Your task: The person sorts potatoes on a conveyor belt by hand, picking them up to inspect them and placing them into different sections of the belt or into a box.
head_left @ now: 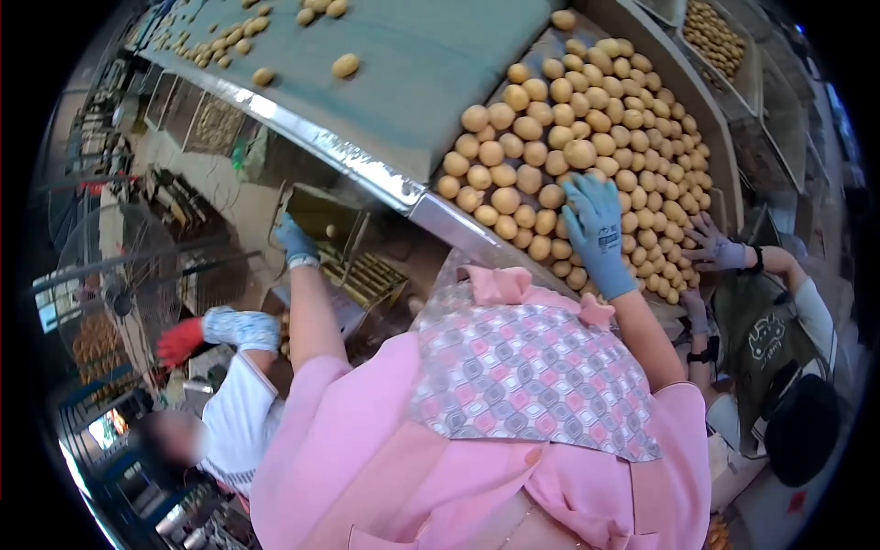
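Pink shirt (339, 449) and patterned apron (541, 367) fill the foreground. Beyond them stretches a green desk (394, 82), with round potatoes (599, 120) crowded at its right end beside a raised board (683, 73) and a few loose ones farther left. At the right, another person (765, 339) reaches to the heap's edge; a person with a red glove (240, 417) is at the left. The wearer's blue-gloved right hand (596, 229) lies open on the potatoes, fingers slightly spread. The blue-gloved left hand (295, 242) is near a metal box (323, 218); its grip cannot be told.
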`<state>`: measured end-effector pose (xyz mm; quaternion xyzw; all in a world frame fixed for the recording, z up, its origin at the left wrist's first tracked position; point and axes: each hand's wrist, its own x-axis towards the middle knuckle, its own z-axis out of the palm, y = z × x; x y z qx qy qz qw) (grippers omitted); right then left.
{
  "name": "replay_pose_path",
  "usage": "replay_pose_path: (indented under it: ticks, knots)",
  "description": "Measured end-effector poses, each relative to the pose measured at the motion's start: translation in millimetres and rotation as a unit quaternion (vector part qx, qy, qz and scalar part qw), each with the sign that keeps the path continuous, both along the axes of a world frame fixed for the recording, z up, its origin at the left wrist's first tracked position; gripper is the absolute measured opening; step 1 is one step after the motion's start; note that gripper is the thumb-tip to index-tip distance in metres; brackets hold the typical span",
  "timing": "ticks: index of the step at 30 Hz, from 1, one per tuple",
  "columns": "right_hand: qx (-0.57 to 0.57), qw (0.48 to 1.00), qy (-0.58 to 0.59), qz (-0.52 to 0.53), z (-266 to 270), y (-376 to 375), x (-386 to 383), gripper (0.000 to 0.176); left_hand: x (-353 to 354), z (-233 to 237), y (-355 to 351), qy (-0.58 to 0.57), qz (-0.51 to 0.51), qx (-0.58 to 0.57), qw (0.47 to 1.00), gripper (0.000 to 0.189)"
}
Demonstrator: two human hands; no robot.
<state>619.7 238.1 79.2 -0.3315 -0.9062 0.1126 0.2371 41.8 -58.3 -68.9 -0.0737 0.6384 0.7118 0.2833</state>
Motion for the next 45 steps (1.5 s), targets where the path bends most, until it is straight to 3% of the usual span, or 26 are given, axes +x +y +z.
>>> replay_pose_path:
  ticks: [1,4,5,8,10,12,14,16,22,23,26,28,30,31,32,33,36,37,40,42,43,45]
  knots:
    - [0.002,0.999,0.027,0.025,22,-5,-18,0.038,46,71,34,0.167,0.087,-0.084,0.978,0.065]
    - [-0.031,0.989,0.072,0.127,32,-20,-57,0.035,119,164,118,0.388,0.029,-0.029,0.921,0.061]
    - [-0.046,0.985,0.024,0.165,33,-21,-76,0.038,138,183,144,0.457,-0.003,0.008,0.889,0.058]
    - [-0.04,0.969,-0.159,0.183,23,-23,-128,0.042,184,208,205,0.557,-0.092,0.058,0.824,0.054]
    - [-0.105,0.944,-0.269,0.157,33,-21,-153,0.04,223,236,235,0.565,-0.196,0.083,0.798,0.049]
    - [-0.048,0.93,-0.339,0.132,31,-25,-169,0.034,253,245,249,0.564,-0.281,0.094,0.771,0.044]
    - [-0.112,0.922,-0.344,0.135,34,-22,-186,0.027,274,246,247,0.559,-0.331,0.081,0.756,0.039]
    - [-0.128,0.952,-0.258,0.105,18,-12,-176,0.017,291,239,256,0.568,-0.391,0.053,0.723,0.038]
    - [-0.259,0.949,-0.085,0.16,28,19,-158,0.023,277,228,253,0.408,-0.416,0.069,0.81,0.037]
    - [-0.298,0.94,0.026,0.165,23,17,-150,0.038,271,227,255,0.384,-0.414,0.06,0.823,0.037]
    - [-0.386,0.904,0.182,0.034,52,6,-135,0.046,273,242,250,0.225,-0.374,0.079,0.896,0.043]
    - [-0.346,0.916,0.197,0.051,67,19,-132,0.048,277,247,246,0.12,-0.338,0.11,0.927,0.045]
    - [-0.304,0.919,0.227,0.106,69,42,-140,0.046,259,234,243,0.046,-0.454,0.191,0.869,0.048]
    - [-0.224,0.935,0.265,0.076,70,47,-142,0.034,254,230,243,-0.159,-0.43,0.251,0.852,0.048]
    - [-0.185,0.958,0.216,0.046,66,56,-143,0.027,251,227,242,-0.356,-0.387,0.299,0.797,0.048]
    - [-0.144,0.975,0.167,0.016,57,66,-145,0.021,249,217,231,-0.207,-0.409,0.272,0.846,0.047]
    - [-0.056,0.998,-0.019,-0.031,15,65,-162,0.014,247,232,222,-0.07,-0.335,0.213,0.915,0.042]
    - [-0.035,0.999,0.004,-0.026,12,56,-170,0.014,259,248,226,0.052,-0.316,0.165,0.933,0.037]
    - [0.034,0.998,-0.015,-0.051,10,44,-191,0.016,256,252,232,0.234,-0.278,0.082,0.928,0.034]
    - [0.036,0.995,-0.061,-0.066,8,48,-200,0.017,257,244,232,0.294,-0.296,0.077,0.905,0.033]
    - [-0.066,0.994,-0.085,-0.027,12,55,-195,0.019,259,240,232,0.324,-0.305,0.074,0.893,0.032]
    - [-0.052,0.998,0.041,-0.015,18,61,-168,0.018,266,240,233,0.367,-0.321,0.043,0.872,0.03]
